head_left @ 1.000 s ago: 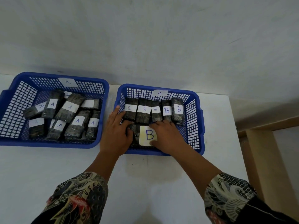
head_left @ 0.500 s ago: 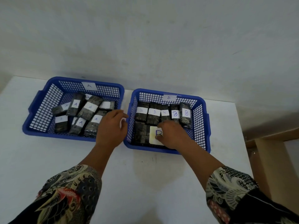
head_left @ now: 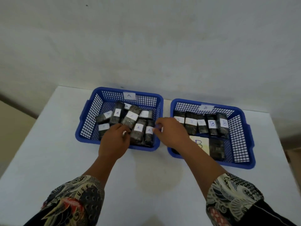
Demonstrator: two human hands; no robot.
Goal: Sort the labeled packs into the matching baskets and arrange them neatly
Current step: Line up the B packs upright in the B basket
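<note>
Basket A [head_left: 88,111], blue with an A tag on its back wall, holds several dark packs with white A labels [head_left: 131,117], lying jumbled and overlapping. My left hand [head_left: 114,141] reaches over its front rim, bent fingers on the packs in the front middle; any grip is hidden. My right hand [head_left: 171,132] hovers at basket A's right rim, fingers loosely curled beside an A pack [head_left: 149,130], nothing visibly held. Basket B [head_left: 242,115] holds a neat back row of B packs [head_left: 212,124], a large B card [head_left: 200,144] and a dark pack [head_left: 216,149] in front.
Both baskets stand side by side at the back of a white table [head_left: 65,168], close to a pale wall. The table's right edge drops off just beyond basket B. My patterned sleeves fill the lower corners.
Both hands left basket B and moved left to basket A; my right hand let go of the B card. The view shifted left and pulled back.
</note>
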